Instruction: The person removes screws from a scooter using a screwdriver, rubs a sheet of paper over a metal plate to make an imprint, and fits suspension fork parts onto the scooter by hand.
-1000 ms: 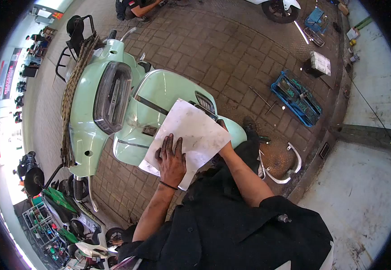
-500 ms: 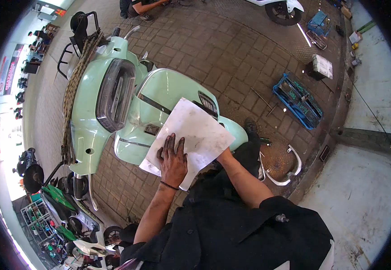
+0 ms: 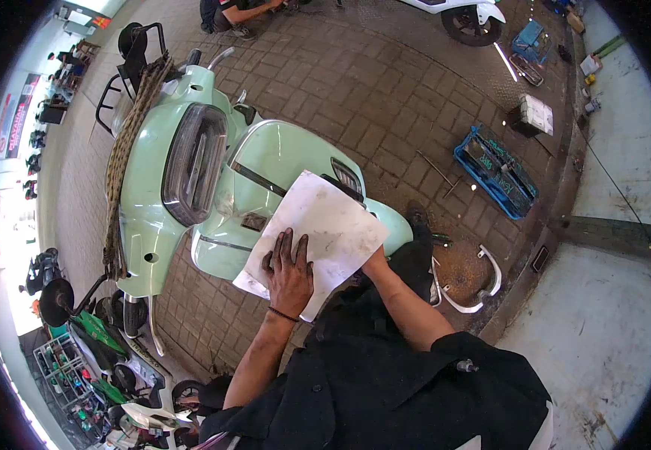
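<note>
Head view: a smudged white sheet [image 3: 325,225] sits in front of the person, tilted, over the near side of a pale green scooter [image 3: 295,146]. The left hand [image 3: 290,271] lies on top of it near its left edge, fingers a little spread and darkened — its grip is unclosed, the palm side down against the sheet. The right hand [image 3: 375,262] is at the sheet's right edge, mostly hidden beneath, so I cannot tell how its grip stands. A braided rope [image 3: 127,142] runs along the scooter's left side, beyond the headlight [image 3: 196,165]. To the right, on the brick floor [image 3: 393,90], lie a blue tray [image 3: 489,192] and, nearer, a curved white piece [image 3: 496,276]; a pale-topped box [image 3: 537,114] stands farther off. A co-worker [image 3: 224,15] crouches at the far side.
</note>
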The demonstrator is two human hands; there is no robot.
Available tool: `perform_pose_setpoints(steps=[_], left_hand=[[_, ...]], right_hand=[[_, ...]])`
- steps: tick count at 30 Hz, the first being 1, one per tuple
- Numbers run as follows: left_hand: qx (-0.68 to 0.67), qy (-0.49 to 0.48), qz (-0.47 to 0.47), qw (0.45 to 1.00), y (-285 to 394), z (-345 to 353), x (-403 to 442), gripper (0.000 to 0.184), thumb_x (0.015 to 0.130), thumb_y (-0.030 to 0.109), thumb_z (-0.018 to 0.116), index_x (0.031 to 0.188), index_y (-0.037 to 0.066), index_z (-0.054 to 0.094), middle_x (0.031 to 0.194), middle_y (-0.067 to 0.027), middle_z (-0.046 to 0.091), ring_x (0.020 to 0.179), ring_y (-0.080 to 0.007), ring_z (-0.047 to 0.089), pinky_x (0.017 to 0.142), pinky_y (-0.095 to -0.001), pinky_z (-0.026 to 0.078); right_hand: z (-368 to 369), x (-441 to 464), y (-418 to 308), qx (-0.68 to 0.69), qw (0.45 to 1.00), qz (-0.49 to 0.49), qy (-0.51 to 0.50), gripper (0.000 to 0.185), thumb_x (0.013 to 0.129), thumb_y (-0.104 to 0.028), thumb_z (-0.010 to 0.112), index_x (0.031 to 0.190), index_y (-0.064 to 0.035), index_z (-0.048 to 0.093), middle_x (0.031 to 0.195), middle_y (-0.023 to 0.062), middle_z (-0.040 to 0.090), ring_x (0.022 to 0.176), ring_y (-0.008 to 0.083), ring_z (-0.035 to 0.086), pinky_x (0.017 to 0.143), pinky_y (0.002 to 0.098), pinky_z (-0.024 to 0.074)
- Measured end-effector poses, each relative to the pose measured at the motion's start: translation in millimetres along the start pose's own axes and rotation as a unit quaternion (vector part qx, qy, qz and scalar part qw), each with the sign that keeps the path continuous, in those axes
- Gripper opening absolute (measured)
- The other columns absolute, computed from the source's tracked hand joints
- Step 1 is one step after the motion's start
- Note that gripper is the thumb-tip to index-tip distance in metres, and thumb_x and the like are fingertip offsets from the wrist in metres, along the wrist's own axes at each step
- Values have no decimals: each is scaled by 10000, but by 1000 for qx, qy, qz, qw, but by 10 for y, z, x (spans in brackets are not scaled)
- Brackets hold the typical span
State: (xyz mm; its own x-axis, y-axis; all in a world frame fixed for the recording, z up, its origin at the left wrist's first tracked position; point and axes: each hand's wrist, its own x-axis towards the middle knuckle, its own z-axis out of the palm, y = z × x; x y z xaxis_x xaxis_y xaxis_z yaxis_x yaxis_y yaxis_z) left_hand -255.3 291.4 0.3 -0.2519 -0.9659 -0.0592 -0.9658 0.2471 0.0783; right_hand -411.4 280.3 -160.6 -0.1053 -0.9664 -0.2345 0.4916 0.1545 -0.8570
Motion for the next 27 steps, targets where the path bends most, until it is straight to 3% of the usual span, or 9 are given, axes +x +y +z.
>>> perform_pose_setpoints(steps=[3, 6, 8, 14, 18, 20, 23, 25, 27], left_hand=[[-1, 10, 4, 1000, -8, 26, -11, 584, 765, 178, 587, 1310, 128, 382, 1407, -119, 274, 1289, -254, 279, 979, -464, 243], [0, 6, 4, 1000, -1, 11, 0, 585, 764, 175, 587, 1309, 123, 381, 1405, -118, 277, 1286, -256, 283, 980, -464, 242], [2, 7, 4, 1000, -1, 21, -4, 586, 763, 174, 589, 1308, 121, 382, 1403, -117, 279, 1284, -256, 286, 978, -465, 244], [11, 15, 10, 1000, -20, 61, 6, 573, 764, 157, 581, 1302, 115, 389, 1397, -114, 293, 1274, -252, 303, 969, -466, 254], [44, 33, 9, 998, -41, 138, 7, 517, 789, 110, 525, 1291, 118, 404, 1380, -117, 325, 1257, -253, 334, 961, -454, 271], [55, 34, 20, 998, -73, 169, -16, 551, 771, 112, 564, 1295, 128, 396, 1388, -118, 307, 1258, -264, 325, 958, -461, 279], [69, 32, 17, 997, -84, 158, 24, 586, 751, 104, 603, 1297, 138, 393, 1388, -119, 299, 1256, -266, 323, 950, -454, 297], [61, 37, -1, 997, -60, 177, 20, 584, 745, 85, 602, 1291, 144, 401, 1388, -112, 305, 1264, -259, 314, 942, -451, 306], [55, 40, 2, 998, -34, 143, 16, 531, 763, 78, 549, 1276, 123, 418, 1369, -122, 334, 1239, -265, 343, 934, -451, 311]], right_hand=[[-23, -18, 142, -142, 989, -26, -13, 346, 800, -131, 606, 1099, -30, 466, 1036, 70, 536, 952, 164, 514, 834, 307, 436], [92, 32, -10, 88, 994, 45, -39, 360, 782, -150, 622, 1088, -34, 472, 1083, 85, 524, 970, 164, 507, 834, 311, 434], [204, 16, -203, -23, 998, -61, 2, 363, 773, -168, 625, 1071, -23, 477, 1018, 100, 571, 888, 179, 556, 766, 329, 464], [29, 265, -565, -429, 901, -32, -51, 331, 746, -246, 613, 933, 16, 536, 757, 210, 618, 721, 372, 617, 635, 414, 476], [121, 402, -758, -463, 884, 42, -49, 331, 746, -282, 600, 860, 25, 552, 786, 266, 596, 769, 420, 592, 632, 451, 466], [117, 449, -717, -598, 797, 45, -69, 380, 751, -302, 596, 902, 38, 517, 792, 280, 598, 758, 429, 591, 627, 483, 457], [102, 490, -641, -496, 863, 75, 49, 383, 772, -277, 585, 954, 40, 471, 782, 275, 603, 758, 435, 593, 640, 470, 471], [26, 525, -458, -446, 893, 64, -4, 420, 799, -238, 562, 1098, 27, 433, 913, 266, 604, 844, 395, 599, 718, 408, 489], [73, 442, -361, -117, 992, 19, -32, 468, 820, -200, 545, 1219, 0, 406, 1131, 236, 533, 1029, 320, 539, 859, 358, 442]])
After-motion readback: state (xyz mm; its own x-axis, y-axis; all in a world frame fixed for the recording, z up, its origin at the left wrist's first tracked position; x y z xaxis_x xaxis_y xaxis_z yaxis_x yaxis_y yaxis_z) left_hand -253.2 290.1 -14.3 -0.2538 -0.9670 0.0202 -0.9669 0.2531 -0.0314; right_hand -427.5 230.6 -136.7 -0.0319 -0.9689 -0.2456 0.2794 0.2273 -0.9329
